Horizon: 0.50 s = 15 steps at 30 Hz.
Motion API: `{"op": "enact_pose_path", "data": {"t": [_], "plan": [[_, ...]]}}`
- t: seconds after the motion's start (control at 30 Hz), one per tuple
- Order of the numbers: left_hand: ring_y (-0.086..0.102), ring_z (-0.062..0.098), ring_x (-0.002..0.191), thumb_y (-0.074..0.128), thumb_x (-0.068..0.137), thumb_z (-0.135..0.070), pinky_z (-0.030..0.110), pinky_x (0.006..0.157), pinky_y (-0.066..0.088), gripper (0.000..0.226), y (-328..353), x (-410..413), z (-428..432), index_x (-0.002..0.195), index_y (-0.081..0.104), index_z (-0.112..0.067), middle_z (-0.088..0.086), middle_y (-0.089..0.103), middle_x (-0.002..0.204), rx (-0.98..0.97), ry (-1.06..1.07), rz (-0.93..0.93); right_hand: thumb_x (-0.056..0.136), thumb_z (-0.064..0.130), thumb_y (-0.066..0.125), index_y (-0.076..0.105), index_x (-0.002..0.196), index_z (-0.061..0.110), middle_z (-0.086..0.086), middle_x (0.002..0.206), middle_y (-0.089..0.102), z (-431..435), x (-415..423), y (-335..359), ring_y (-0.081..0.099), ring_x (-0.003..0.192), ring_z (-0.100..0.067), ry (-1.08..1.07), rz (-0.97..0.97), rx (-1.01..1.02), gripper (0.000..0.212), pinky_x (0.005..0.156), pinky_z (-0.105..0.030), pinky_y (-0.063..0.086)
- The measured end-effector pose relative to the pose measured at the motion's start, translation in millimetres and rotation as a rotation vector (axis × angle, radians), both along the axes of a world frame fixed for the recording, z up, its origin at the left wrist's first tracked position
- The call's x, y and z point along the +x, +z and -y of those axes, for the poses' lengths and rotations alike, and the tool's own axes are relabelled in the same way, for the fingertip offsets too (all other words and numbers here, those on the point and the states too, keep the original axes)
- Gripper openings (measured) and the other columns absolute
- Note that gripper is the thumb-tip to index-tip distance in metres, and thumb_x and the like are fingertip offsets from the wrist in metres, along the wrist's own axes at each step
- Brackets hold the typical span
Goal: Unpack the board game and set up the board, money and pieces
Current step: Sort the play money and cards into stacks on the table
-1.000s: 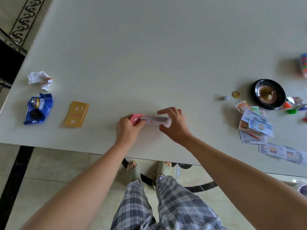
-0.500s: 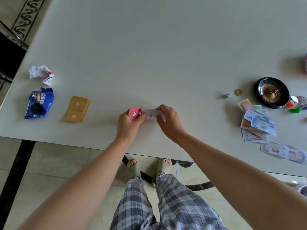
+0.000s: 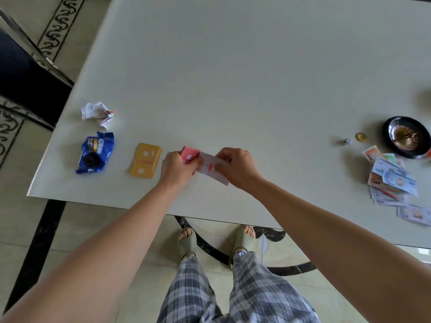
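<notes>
legs: plaid trousers [image 3: 233, 294], feet in grey-green slippers [image 3: 186, 241] on the tiled floor, at the near edge of the table [image 3: 233, 78]
left hand [image 3: 177, 167]: over the table near its near edge, left of centre; fingers curled round the red card deck [image 3: 190, 155], thumb on its near side
red card deck: held in the left hand, far end sticking out past the knuckles; cannot tell if it touches the table
right hand [image 3: 238, 166]: just right of the left hand; fingers bent and pressed together, pinching the pale sheet [image 3: 213, 167]
pale sheet: white with red marks, spans between the two hands, one corner pointing near-right; abuts the red deck; card or wrapper, cannot tell
yellow card deck [image 3: 145, 159]: flat on the table, just left of the left hand, not touching it
Oreo packet [image 3: 95, 152]: blue, torn open, left of the yellow deck, near the table's left edge
play money [image 3: 389, 180]: loose overlapping pile of notes at the right, well apart from the hands; more notes [image 3: 417, 214] nearer, at the frame edge
die [image 3: 347, 141]: white, far-left of the money pile
gold coin [image 3: 360, 136]: just right of the die
roulette wheel [image 3: 407, 139]: black, small, right of the coin, just beyond the money pile
crumpled paper [image 3: 98, 113]: white, beyond the Oreo packet
</notes>
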<state>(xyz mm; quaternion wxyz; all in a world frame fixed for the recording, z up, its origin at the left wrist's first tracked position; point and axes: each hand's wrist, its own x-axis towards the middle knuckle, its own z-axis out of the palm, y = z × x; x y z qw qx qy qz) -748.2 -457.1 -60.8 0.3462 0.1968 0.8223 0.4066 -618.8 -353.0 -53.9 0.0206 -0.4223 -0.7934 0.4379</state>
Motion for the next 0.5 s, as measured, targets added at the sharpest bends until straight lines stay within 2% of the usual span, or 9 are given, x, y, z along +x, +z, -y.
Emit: {"op": "enact_pose_path", "data": {"t": [0.07, 0.1, 0.2, 0.27, 0.33, 0.37, 0.43, 0.5], "plan": [[0.049, 0.018, 0.049, 0.070, 0.080, -0.027, 0.033, 0.058, 0.040, 0.027, 3, -25, 16, 0.061, 0.063, -0.009, 0.007, 0.060, 0.057, 0.041, 0.045, 0.031, 0.081, 0.014, 0.064, 0.066, 0.079, 0.018, 0.005, 0.067, 0.058, 15, -24, 4, 0.049, 0.058, -0.012, -0.195, -0.043, -0.265, 0.005, 0.049, -0.022, 0.035], [0.049, 0.018, 0.050, 0.069, 0.081, -0.028, 0.033, 0.058, 0.041, 0.026, 1, -40, 24, 0.062, 0.063, -0.013, 0.006, 0.060, 0.059, 0.048, 0.073, 0.032, 0.082, 0.011, 0.063, 0.063, 0.075, 0.017, 0.002, 0.066, 0.056, 22, -36, 4, 0.045, 0.056, -0.014, -0.310, -0.077, -0.382, 0.009, 0.048, -0.023, 0.031], [0.058, 0.026, 0.057, 0.066, 0.067, -0.049, 0.046, 0.063, 0.053, 0.032, -10, -81, 52, 0.074, 0.068, -0.018, 0.004, 0.067, 0.066, 0.015, 0.087, 0.002, 0.084, 0.005, 0.060, 0.062, 0.078, 0.014, -0.003, 0.067, 0.054, 45, -70, -1, 0.040, 0.053, -0.015, -0.498, -0.104, -0.527, 0.011, 0.049, -0.025, 0.029], [0.064, 0.029, 0.064, 0.065, 0.066, -0.044, 0.050, 0.072, 0.058, 0.024, -11, -100, 63, 0.073, 0.071, -0.022, 0.007, 0.071, 0.071, -0.032, 0.033, -0.016, 0.083, 0.005, 0.059, 0.063, 0.088, 0.012, -0.006, 0.076, 0.060, 60, -91, -8, 0.047, 0.057, -0.015, -0.573, -0.091, -0.535, 0.010, 0.050, -0.026, 0.035], [0.063, 0.024, 0.066, 0.067, 0.081, -0.023, 0.040, 0.074, 0.059, 0.005, -6, -110, 69, 0.078, 0.071, -0.023, 0.008, 0.072, 0.077, -0.038, -0.031, 0.010, 0.083, 0.007, 0.057, 0.063, 0.093, 0.014, -0.006, 0.081, 0.062, 75, -112, -18, 0.052, 0.062, -0.017, -0.641, -0.057, -0.509, 0.014, 0.051, -0.025, 0.039], [0.063, 0.021, 0.066, 0.065, 0.087, -0.015, 0.033, 0.071, 0.058, 0.008, -8, -112, 69, 0.084, 0.071, -0.019, 0.008, 0.072, 0.079, -0.049, -0.064, 0.023, 0.083, 0.009, 0.057, 0.061, 0.094, 0.016, -0.005, 0.082, 0.062, 80, -118, -22, 0.055, 0.066, -0.019, -0.663, -0.040, -0.487, 0.014, 0.052, -0.025, 0.040], [0.066, 0.025, 0.069, 0.063, 0.089, -0.014, 0.030, 0.067, 0.055, 0.009, -17, -116, 69, 0.090, 0.072, -0.013, 0.010, 0.071, 0.079, -0.103, -0.113, 0.018, 0.085, 0.013, 0.055, 0.054, 0.098, 0.020, -0.003, 0.085, 0.060, 89, -127, -28, 0.059, 0.077, -0.023, -0.700, -0.010, -0.419, 0.015, 0.058, -0.027, 0.043], [0.069, 0.031, 0.074, 0.062, 0.089, -0.016, 0.037, 0.072, 0.057, 0.010, -26, -121, 70, 0.084, 0.070, -0.017, 0.014, 0.072, 0.079, -0.127, -0.131, 0.035, 0.085, 0.013, 0.053, 0.048, 0.108, 0.018, -0.001, 0.092, 0.055, 95, -132, -28, 0.056, 0.085, -0.024, -0.690, 0.062, -0.279, 0.024, 0.066, -0.031, 0.045]]}}
